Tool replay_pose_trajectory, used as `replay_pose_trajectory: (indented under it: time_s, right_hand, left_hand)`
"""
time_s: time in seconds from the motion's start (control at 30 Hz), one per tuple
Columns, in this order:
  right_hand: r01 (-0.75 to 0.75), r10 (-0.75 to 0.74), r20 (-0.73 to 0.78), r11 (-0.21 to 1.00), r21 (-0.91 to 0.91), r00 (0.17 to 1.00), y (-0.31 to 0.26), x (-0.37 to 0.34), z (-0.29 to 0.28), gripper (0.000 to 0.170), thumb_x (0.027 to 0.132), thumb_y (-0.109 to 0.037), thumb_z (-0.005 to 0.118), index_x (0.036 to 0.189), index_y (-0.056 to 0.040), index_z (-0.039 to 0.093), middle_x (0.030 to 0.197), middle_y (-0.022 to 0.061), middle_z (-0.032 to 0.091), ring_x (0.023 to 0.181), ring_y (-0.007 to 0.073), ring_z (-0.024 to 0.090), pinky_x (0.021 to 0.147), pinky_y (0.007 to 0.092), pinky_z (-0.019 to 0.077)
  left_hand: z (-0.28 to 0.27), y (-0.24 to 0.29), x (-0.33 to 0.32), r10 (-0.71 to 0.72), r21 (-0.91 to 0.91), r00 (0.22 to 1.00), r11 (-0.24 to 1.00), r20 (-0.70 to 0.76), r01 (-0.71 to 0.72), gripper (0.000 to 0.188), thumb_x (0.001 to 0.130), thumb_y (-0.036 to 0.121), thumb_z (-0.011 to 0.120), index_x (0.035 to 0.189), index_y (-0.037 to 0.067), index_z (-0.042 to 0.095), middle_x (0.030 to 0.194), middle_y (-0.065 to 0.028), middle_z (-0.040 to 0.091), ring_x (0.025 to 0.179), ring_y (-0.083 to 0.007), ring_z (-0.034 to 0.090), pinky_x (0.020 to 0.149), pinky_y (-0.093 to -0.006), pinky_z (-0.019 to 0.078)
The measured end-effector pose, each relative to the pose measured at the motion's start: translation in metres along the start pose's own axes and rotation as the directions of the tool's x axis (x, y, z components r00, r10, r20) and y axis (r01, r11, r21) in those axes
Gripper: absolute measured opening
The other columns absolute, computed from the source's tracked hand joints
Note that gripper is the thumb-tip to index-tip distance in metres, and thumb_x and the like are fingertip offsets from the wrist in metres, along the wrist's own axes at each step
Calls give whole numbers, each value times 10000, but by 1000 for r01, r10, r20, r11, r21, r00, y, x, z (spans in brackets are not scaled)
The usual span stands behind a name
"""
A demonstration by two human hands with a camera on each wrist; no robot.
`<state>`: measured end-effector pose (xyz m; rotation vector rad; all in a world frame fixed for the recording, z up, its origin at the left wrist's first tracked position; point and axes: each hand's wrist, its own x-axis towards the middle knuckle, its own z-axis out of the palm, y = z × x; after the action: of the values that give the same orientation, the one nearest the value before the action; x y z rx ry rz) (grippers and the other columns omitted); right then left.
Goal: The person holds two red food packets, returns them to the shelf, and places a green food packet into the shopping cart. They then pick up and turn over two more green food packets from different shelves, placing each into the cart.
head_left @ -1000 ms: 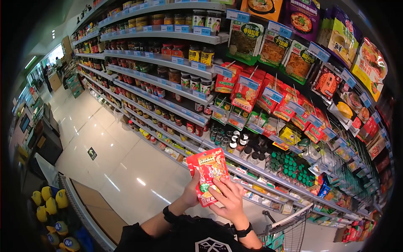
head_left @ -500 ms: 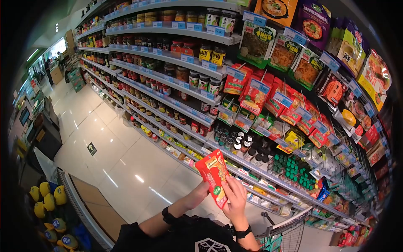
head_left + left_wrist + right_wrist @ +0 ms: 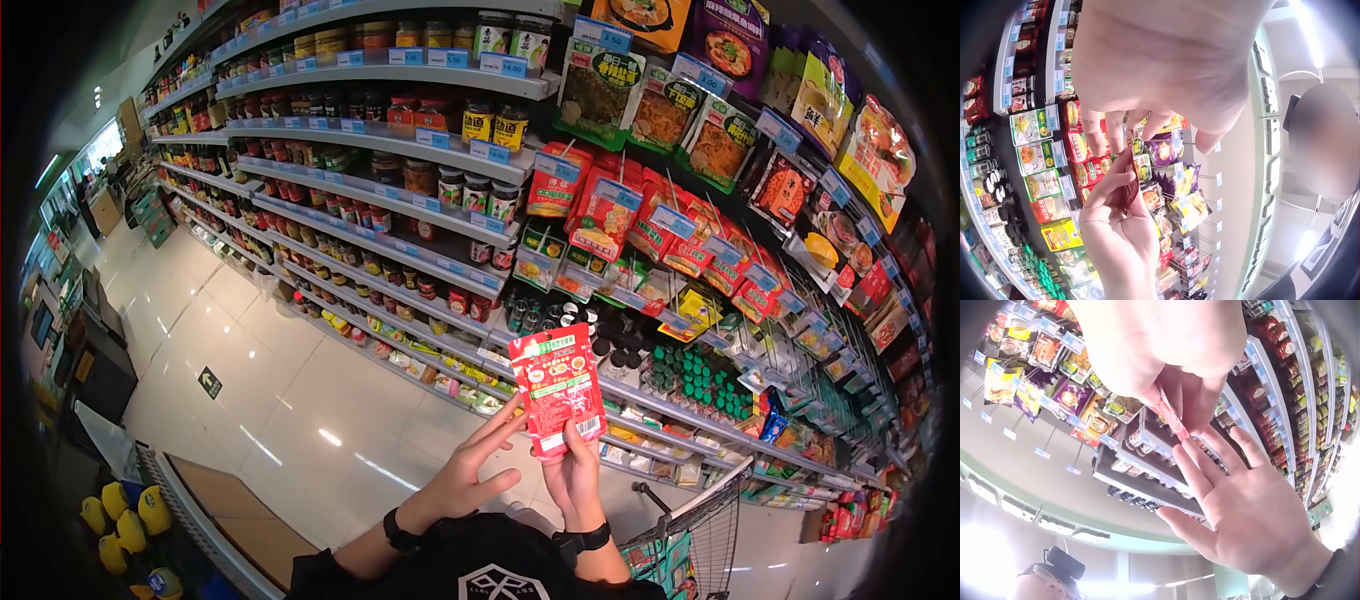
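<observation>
My right hand (image 3: 574,482) pinches a red seasoning packet (image 3: 556,385) by its lower edge, thumb on the near face. The printed face toward the head camera carries small text, food pictures and a barcode at the bottom corner. Just left of the packet is my left hand (image 3: 468,478), its fingers spread and extended, tips near the packet's left edge. In the left wrist view the packet (image 3: 1132,187) appears almost edge-on. The right wrist view shows the left palm (image 3: 1250,519) turned up, holding nothing, beside the packet (image 3: 1171,419).
Shelves of jars (image 3: 440,180) run along the aisle. Hanging red packets (image 3: 604,215) and green-capped bottles (image 3: 700,385) are ahead to the right. A shopping cart (image 3: 690,515) with green packages stands at lower right. Yellow items (image 3: 130,530) sit at lower left beside the tiled floor (image 3: 270,400).
The packet has turned from its front face to its barcode side and stands more upright. My left hand has come off it and spread its fingers; the right hand keeps holding it.
</observation>
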<state>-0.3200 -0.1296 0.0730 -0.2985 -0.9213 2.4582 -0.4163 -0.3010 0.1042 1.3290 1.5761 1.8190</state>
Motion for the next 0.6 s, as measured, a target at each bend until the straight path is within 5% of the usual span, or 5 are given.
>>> replay_pose_trajectory:
  time_s: [0.17, 0.3, 0.4, 0.47, 0.6]
  right_hand:
    - [31, -36, -68, 997, -67, 997, 30, -3, 11, 440, 1030, -152, 589, 1436, -66, 443, 1325, 108, 618, 1136, 238, 658, 840, 397, 595]
    - [146, -184, -13, 818, -556, 983, 48, -6, 22, 346, 968, -73, 674, 1305, -5, 634, 1244, 120, 690, 1172, 196, 629, 991, 342, 498]
    - [523, -279, 450, 301, -798, 848, 46, 8, 30, 468, 810, -84, 778, 1272, -72, 706, 1333, 166, 653, 1212, 348, 609, 1044, 419, 455]
    - [567, -278, 511, 185, -802, 813, 46, 15, 36, 486, 796, -108, 790, 1274, -85, 708, 1344, 158, 647, 1237, 352, 591, 1050, 430, 445]
    - [614, -224, 599, -4, -789, 769, 46, 35, 40, 538, 777, -199, 811, 1298, -123, 700, 1404, 144, 604, 1306, 370, 536, 1076, 470, 405]
  left_hand:
    - [-20, -8, -17, -17, -5, 1000, 1000, -18, 17, 733, 916, 249, 698, 1549, 39, 396, 1676, -207, 202, 1470, -305, 377, 1062, -421, 434]
    - [-36, -18, -21, -58, -24, 998, 998, -34, 57, 742, 895, 260, 734, 1528, 44, 416, 1673, -224, 188, 1487, -315, 345, 1110, -438, 398]
    - [-38, -34, -26, -60, -137, 998, 989, -7, 59, 863, 906, 218, 723, 1589, 31, 231, 1655, -189, 214, 1523, -299, 259, 1179, -441, 312]
    - [-33, -37, -22, -103, -391, 981, 920, -162, 32, 764, 924, 160, 715, 1535, 3, 283, 1511, -124, 397, 1418, -226, 394, 1184, -415, 311]
    - [-48, -59, -14, -274, -449, 954, 873, -125, 192, 609, 1006, 120, 602, 1523, -3, 303, 1503, -113, 426, 1386, -190, 425, 1156, -383, 348]
